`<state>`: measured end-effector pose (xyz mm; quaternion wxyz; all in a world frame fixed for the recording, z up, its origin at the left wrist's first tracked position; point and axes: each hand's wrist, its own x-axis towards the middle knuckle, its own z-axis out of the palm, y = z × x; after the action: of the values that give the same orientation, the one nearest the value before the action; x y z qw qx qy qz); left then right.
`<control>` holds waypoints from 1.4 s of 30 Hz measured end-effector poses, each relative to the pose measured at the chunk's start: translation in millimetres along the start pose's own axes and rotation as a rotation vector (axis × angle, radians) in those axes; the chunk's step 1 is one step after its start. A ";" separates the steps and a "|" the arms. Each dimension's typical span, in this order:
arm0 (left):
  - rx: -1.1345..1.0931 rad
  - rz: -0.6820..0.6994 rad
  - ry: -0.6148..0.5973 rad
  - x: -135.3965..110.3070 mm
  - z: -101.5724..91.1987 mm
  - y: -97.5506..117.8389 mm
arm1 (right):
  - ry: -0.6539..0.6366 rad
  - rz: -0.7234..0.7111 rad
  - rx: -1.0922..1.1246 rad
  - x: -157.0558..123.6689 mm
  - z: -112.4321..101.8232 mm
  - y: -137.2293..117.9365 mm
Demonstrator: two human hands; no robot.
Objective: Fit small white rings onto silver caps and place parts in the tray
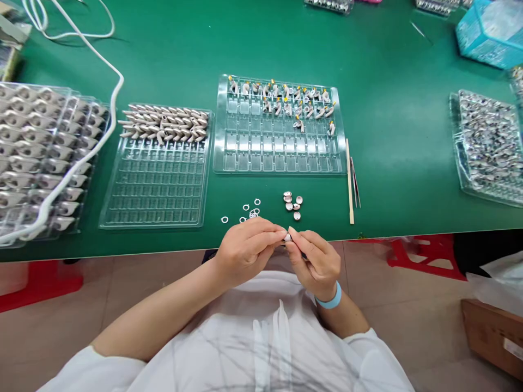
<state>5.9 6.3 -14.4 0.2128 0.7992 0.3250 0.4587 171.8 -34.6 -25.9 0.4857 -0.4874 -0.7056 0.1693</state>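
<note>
My left hand (247, 247) and my right hand (314, 258) meet at the table's front edge, fingertips pinched together on a small silvery metal part (287, 237). Fingers cover most of it, so its full shape is hidden. Just beyond my left hand lie several thin white rings (245, 207). Past the fingertips sits a loose group of small round metal caps (297, 216). Farther back, a clear plastic tray (281, 146) carries rows of small grey parts with yellow tips. A second clear tray (157, 185), to its left, holds closely packed grey metal pieces (180, 117).
Stacked trays of grey parts (28, 136) stand at the left, crossed by a white cable (118, 87). A wooden stick (350, 185) and tweezers (355, 182) lie right of the middle tray. Farther right are a tray of shiny parts (490, 141) and a blue basket (469, 41).
</note>
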 end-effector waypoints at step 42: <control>-0.019 0.035 -0.060 -2.2 -1.1 0.4 | -0.192 0.466 0.574 14.0 -7.3 1.9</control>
<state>4.3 4.5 -14.9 0.2219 0.8162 0.3001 0.4411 178.3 -23.5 -16.6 0.4825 -0.4608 -0.5422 0.5107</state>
